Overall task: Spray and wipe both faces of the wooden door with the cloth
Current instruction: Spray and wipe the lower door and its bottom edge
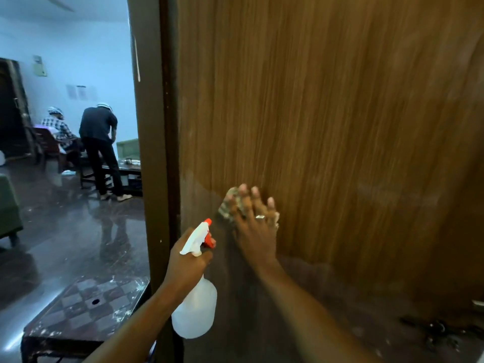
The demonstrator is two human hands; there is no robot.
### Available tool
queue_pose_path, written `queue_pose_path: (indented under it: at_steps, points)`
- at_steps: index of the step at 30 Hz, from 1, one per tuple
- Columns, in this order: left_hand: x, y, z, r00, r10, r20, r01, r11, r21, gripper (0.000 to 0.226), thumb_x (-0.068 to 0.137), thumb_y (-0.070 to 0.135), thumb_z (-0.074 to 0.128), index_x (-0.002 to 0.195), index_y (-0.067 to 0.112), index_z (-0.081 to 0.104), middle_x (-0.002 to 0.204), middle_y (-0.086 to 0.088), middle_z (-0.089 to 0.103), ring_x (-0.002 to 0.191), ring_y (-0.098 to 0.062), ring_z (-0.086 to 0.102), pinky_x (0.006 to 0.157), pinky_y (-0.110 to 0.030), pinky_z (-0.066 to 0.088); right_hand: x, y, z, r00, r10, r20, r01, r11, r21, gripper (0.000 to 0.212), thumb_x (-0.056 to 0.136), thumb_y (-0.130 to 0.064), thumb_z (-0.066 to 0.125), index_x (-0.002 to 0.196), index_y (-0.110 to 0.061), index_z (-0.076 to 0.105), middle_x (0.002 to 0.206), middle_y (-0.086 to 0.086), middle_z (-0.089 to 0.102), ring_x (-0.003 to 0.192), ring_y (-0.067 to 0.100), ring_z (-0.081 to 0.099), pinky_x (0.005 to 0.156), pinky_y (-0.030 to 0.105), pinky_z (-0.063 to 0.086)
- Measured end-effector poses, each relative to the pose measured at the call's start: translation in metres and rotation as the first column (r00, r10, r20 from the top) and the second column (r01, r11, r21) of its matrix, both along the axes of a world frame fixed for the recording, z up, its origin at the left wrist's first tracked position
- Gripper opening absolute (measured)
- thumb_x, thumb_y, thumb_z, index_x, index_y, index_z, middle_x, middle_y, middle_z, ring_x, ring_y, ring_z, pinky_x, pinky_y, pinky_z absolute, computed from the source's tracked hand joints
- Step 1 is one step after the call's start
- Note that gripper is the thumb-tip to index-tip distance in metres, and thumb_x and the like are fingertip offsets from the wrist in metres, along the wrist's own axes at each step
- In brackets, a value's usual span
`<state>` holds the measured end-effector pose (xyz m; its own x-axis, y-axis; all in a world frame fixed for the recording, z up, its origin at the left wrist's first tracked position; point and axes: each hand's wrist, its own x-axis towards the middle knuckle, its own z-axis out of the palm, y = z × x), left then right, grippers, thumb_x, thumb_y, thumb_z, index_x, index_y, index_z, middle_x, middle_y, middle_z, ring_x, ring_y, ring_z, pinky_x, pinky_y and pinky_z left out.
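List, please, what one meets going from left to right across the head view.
Green seat → seated person → standing person → spray bottle → right hand → bare face of the wooden door.

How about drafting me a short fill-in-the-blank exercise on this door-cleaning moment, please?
1. The left hand grips the ____ bottle.
2. The right hand presses the ____ against the wooden door.
3. A ring shows on the ____ hand.

Missing words: spray; cloth; right.
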<state>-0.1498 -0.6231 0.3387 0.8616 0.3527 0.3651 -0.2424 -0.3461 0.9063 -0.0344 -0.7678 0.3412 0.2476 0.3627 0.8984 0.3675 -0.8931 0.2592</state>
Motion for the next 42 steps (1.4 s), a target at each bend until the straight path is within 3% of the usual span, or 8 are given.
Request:
queue_pose_path:
  at_steps: [4, 13, 22, 25, 31, 34, 38, 42]
  points:
    - [-0.001, 0.025, -0.001, 1.0, -0.001, 0.01, 0.001, 1.0, 0.014, 0.045, 0.082, 0.002, 0.067, 0.117, 0.025, 0.052, 0.108, 0.007, 0.061, 0.098, -0.013, 0.059, 0.094, -0.03, 0.049, -0.008, -0.002, -0.084, 0.995, -0.014, -0.094, -0.015, 0.954, -0.301, 0.072, 0.094, -0.028, 0.057, 0.157, -0.025, 0.021, 0.164, 0.005, 0.015, 0.151, 0.03, 0.012, 0.117, 0.054, 0.022]
    - [-0.004, 0.067, -0.006, 0.999, -0.036, 0.012, 0.036, 0.999, -0.012, 0.038, 0.083, 0.001, 0.065, 0.095, 0.032, 0.047, 0.089, 0.015, 0.054, 0.086, -0.01, 0.055, 0.096, -0.038, 0.048, -0.003, 0.056, 0.023, 0.994, -0.09, -0.062, 0.1, 0.977, 0.188, 0.068, 0.094, -0.036, 0.055, 0.155, -0.021, 0.027, 0.162, 0.011, 0.02, 0.15, 0.034, 0.016, 0.118, 0.06, 0.012]
    - [-0.009, 0.099, -0.014, 0.997, -0.062, -0.038, 0.064, 0.995, 0.073, 0.046, 0.075, -0.006, 0.068, 0.101, 0.028, 0.051, 0.084, 0.005, 0.058, 0.08, -0.019, 0.059, 0.061, -0.013, 0.049, 0.001, 0.083, -0.05, 1.0, 0.0, -0.023, -0.009, 0.917, -0.399, 0.078, 0.09, -0.028, 0.061, 0.157, -0.026, 0.021, 0.165, 0.005, 0.013, 0.15, 0.03, 0.016, 0.116, 0.05, 0.023]
    - [-0.009, 0.11, -0.026, 0.997, -0.055, -0.06, 0.062, 0.99, 0.128, 0.047, 0.07, -0.009, 0.069, 0.104, 0.022, 0.056, 0.079, 0.005, 0.064, 0.082, -0.014, 0.064, 0.069, -0.012, 0.053, -0.008, 0.029, -0.081, 0.991, -0.099, -0.089, 0.071, 0.958, -0.276, 0.101, 0.072, -0.019, 0.074, 0.156, -0.028, 0.02, 0.166, 0.003, 0.005, 0.15, 0.03, 0.014, 0.116, 0.054, 0.02]
    - [-0.007, 0.117, -0.042, 0.989, -0.069, -0.131, 0.09, 0.983, 0.163, 0.042, 0.059, 0.012, 0.067, 0.092, 0.038, 0.057, 0.086, 0.013, 0.063, 0.087, 0.002, 0.06, 0.072, -0.008, 0.05, -0.006, 0.07, -0.003, 0.977, -0.15, -0.152, 0.182, 0.957, 0.224, 0.067, 0.092, -0.036, 0.046, 0.154, -0.025, 0.023, 0.16, 0.012, 0.024, 0.148, 0.036, 0.02, 0.118, 0.06, 0.011]
    - [-0.01, 0.115, -0.041, 0.986, -0.087, -0.143, 0.111, 0.979, 0.172, 0.049, 0.06, 0.005, 0.066, 0.083, 0.048, 0.06, 0.096, 0.028, 0.058, 0.085, 0.006, 0.058, 0.068, -0.005, 0.045, -0.002, 0.109, -0.007, 0.993, -0.084, -0.084, 0.078, 0.995, -0.069, 0.069, 0.095, -0.036, 0.046, 0.157, -0.028, 0.017, 0.163, 0.009, 0.018, 0.15, 0.032, 0.015, 0.119, 0.056, 0.009]
    - [-0.021, 0.105, -0.035, 0.995, -0.077, -0.061, 0.084, 0.989, 0.123, 0.037, 0.064, 0.006, 0.064, 0.095, 0.025, 0.061, 0.084, 0.01, 0.064, 0.08, -0.006, 0.062, 0.066, -0.009, 0.047, -0.01, 0.081, -0.082, 0.994, -0.03, -0.108, -0.029, 0.862, -0.505, 0.086, 0.084, -0.021, 0.06, 0.158, -0.026, 0.015, 0.165, 0.005, 0.012, 0.151, 0.029, 0.011, 0.119, 0.049, 0.013]
    - [-0.024, 0.088, -0.033, 0.995, -0.077, -0.064, 0.084, 0.989, 0.12, 0.037, 0.073, -0.001, 0.067, 0.092, 0.029, 0.057, 0.077, 0.003, 0.064, 0.07, -0.009, 0.062, 0.058, -0.01, 0.047, -0.018, 0.008, -0.131, 0.99, -0.107, -0.09, 0.046, 0.856, -0.515, 0.088, 0.079, -0.013, 0.052, 0.158, -0.024, 0.014, 0.164, 0.003, 0.015, 0.152, 0.027, 0.006, 0.118, 0.05, 0.012]
